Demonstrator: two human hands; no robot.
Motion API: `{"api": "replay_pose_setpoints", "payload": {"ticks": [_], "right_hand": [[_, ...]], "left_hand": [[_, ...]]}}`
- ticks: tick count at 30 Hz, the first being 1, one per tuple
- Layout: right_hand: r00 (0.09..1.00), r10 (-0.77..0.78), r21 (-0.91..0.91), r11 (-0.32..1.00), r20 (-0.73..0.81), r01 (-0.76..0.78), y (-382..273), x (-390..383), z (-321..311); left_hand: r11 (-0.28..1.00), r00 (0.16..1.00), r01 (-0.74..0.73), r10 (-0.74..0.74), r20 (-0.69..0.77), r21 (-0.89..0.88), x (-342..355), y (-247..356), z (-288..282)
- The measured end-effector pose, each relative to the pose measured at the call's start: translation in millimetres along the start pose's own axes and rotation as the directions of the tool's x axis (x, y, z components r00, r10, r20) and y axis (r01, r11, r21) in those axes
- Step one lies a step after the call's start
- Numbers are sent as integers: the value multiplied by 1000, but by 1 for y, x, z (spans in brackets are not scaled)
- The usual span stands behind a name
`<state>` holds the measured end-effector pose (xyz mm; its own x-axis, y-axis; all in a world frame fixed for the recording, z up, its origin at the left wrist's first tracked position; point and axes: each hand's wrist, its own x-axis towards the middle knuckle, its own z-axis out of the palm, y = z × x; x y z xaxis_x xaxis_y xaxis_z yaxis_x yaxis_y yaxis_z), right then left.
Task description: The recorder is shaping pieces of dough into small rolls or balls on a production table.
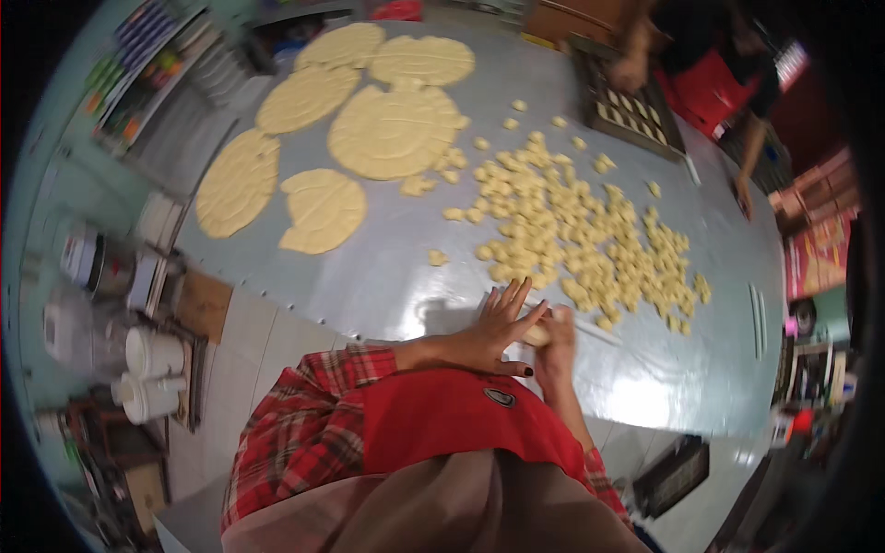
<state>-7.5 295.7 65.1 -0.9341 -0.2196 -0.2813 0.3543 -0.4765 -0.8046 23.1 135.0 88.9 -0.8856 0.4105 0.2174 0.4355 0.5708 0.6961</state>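
My left hand (498, 327) reaches over the near edge of the metal table (369, 286), palm down, its fingers stretched out and spread. Right beside it, my right hand (556, 346) is closed, its fingers curled against a pale piece of dough (532, 335) that shows between the two hands. A thin pale rod (597, 333) lies on the table and runs up to my right hand; its other part is hidden there. Just beyond my hands spreads a heap of small dough pieces (562, 221), several of them loose around its edges.
Large flat sheets of scored dough (396, 132) cover the far left. A co-worker's hand (630, 74) is at a dark tray (636, 115) holding dough pieces, at the far right. More thin rods (758, 323) lie by the right edge. White buckets (152, 355) stand at left.
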Motion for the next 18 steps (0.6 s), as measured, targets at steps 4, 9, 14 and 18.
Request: {"api": "replay_pose_setpoints", "payload": {"ticks": [4, 9, 14, 18], "right_hand": [[888, -444, -462, 817, -121, 346, -62, 35, -56], [681, -693, -923, -379, 237, -64, -107, 78, -163], [496, -738, -883, -310, 458, 353, -62, 101, -88], [588, -608, -830, -240, 533, 504, -7, 94, 12]], "left_hand": [[991, 909, -8, 63, -412, 135, -55, -83, -71], [499, 438, 839, -388, -811, 215, -194, -207, -173], [287, 137, 952, -712, -689, -108, -227, -233, -191], [291, 252, 957, -802, -541, 13, -207, -224, -189]]}}
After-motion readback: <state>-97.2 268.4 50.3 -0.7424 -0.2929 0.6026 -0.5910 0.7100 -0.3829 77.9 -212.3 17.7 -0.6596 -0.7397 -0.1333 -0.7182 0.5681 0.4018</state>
